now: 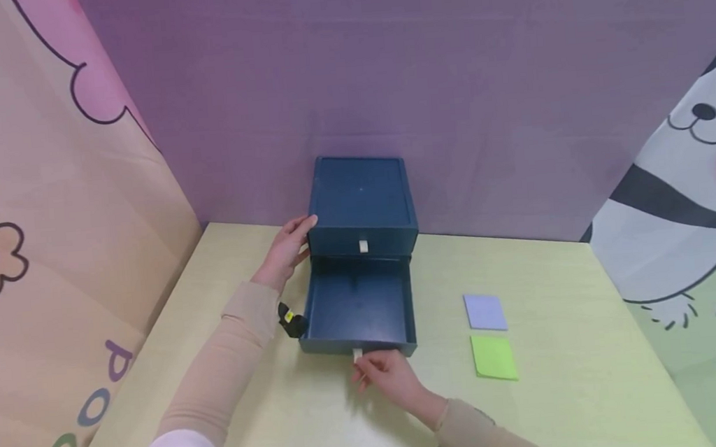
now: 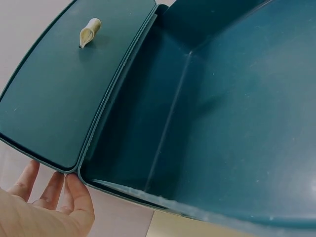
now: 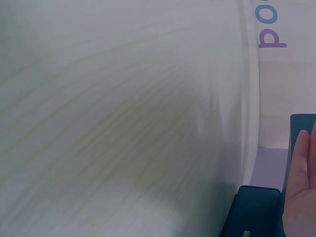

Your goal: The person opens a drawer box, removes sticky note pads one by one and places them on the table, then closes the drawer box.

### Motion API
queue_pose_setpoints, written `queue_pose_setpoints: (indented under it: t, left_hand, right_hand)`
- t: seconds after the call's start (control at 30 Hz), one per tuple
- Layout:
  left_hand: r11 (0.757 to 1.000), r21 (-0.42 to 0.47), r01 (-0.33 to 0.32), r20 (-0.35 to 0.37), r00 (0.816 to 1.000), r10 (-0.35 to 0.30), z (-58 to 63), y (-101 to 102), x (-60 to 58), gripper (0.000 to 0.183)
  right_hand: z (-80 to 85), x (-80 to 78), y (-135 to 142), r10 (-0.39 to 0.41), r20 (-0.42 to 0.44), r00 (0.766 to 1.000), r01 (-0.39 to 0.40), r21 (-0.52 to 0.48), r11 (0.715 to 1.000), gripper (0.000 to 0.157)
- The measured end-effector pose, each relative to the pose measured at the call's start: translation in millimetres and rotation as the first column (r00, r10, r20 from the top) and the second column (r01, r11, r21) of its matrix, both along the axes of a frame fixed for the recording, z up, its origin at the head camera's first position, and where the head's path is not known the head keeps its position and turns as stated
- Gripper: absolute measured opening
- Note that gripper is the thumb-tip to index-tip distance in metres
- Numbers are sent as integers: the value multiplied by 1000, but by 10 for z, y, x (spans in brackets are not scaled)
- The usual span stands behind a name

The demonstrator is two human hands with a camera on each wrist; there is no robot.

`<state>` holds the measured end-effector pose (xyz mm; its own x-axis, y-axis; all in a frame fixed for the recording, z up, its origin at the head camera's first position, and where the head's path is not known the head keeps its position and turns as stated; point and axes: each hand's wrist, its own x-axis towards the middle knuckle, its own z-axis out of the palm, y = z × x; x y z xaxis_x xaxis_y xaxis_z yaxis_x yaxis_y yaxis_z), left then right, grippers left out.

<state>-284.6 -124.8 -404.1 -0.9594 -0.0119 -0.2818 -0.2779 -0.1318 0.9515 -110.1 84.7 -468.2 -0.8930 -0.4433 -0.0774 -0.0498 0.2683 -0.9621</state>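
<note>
A dark blue two-drawer desktop organizer [image 1: 362, 191] stands on the table, its upper drawer [image 1: 334, 241] closed and its lower drawer [image 1: 358, 308] pulled out, with nothing inside. My left hand [image 1: 286, 250] touches the organizer's left side near the upper drawer; the left wrist view shows its fingers [image 2: 52, 190] against the lower edge there. At the lower drawer's front, my right hand [image 1: 392, 375] pinches the small whitish pull tab [image 1: 358, 354]. Part of that hand [image 3: 298, 197] shows at the right edge of the right wrist view.
To the right on the pale table [image 1: 567, 319] lie a lavender sticky-note pad [image 1: 485, 312] and a lime green one [image 1: 493, 357]. A purple cloth backdrop [image 1: 449, 104] rises behind the organizer. Printed cloth panels flank both sides. A black strap [image 1: 291, 321] hangs by the left wrist.
</note>
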Motion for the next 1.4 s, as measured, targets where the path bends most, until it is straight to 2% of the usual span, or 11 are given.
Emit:
queue_pose_setpoints:
  t: [0.53,0.83,0.97,1.27,1.4]
  left_hand:
    - [1000,7,6,3,1000,-6,1,-2,-9,58]
    - [1000,1,27,-5,1000,-27,2,-22,-13,60]
    - [999,-9,34,-6,999,-34,-3,-18,-8,61]
    - [999,-3,37,-9,999,-37,11,3,0,60]
    - [999,-4,33,-11,999,-33,0,-8,0,60]
  right_hand:
    - [21,-23,-2,-50,6,999,50,35,998,22]
    - [-273,-138,35,-101,-7,995,101,10,995,23]
    - [-316,-153,51,-113,-13,993,113,-12,994,24]
    - [-277,-176,32,-124,-11,992,123,-26,992,24]
    - [-129,-154,15,-123,-16,992,122,-39,992,22]
